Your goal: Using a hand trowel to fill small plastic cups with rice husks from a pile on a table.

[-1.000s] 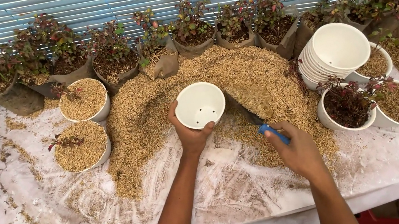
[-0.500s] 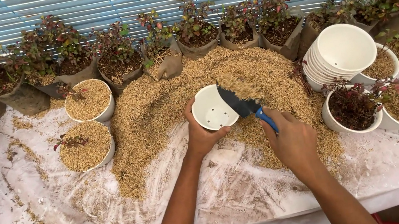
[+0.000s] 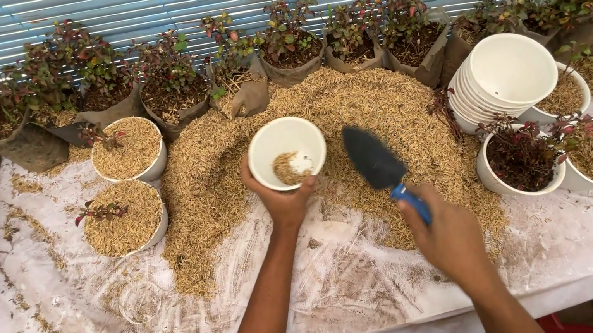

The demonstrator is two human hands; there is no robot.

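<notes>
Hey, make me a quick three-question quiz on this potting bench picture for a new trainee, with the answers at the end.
1. True or false: the white pot in the left hand is filled to the brim with husk.
2. Multiple choice: the right hand holds A) a pair of scissors, B) a trowel with a blue handle, C) a watering can.
3. Fill in: the stack of empty white pots lies on the ____ side of the husk pile.

Key
1. False: only a little husk lies at the bottom.
2. B
3. Right
</notes>
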